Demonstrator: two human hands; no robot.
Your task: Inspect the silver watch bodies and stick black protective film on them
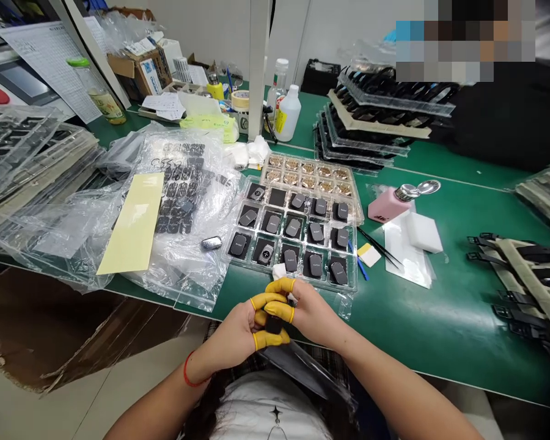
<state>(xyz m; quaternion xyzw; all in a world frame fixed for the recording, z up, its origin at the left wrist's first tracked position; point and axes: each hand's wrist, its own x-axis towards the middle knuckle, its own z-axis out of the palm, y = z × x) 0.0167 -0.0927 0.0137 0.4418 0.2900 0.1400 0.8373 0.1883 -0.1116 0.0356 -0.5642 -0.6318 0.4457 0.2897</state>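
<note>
My left hand [242,330], with yellow finger cots on, is closed around a small dark watch case [274,324] low over the table's front edge. My right hand [297,305], its fingers also in yellow cots, bends over the same watch case. White cloth [279,271] pokes out around the right fingertips; the fingers hide most of it. Just beyond both hands lies a clear plastic tray [352,278] with dark watch cases in its compartments, most showing a flat dark face. A shiny dark piece [211,243] rests left of the tray.
Behind it sits another tray [360,211] of round metallic parts. To the right are a pink pump bottle [387,206], black tweezers [379,247], a white foam block [424,233] and watch straps [527,263]. Plastic bags [206,269] and a yellow sheet [132,226] lie left.
</note>
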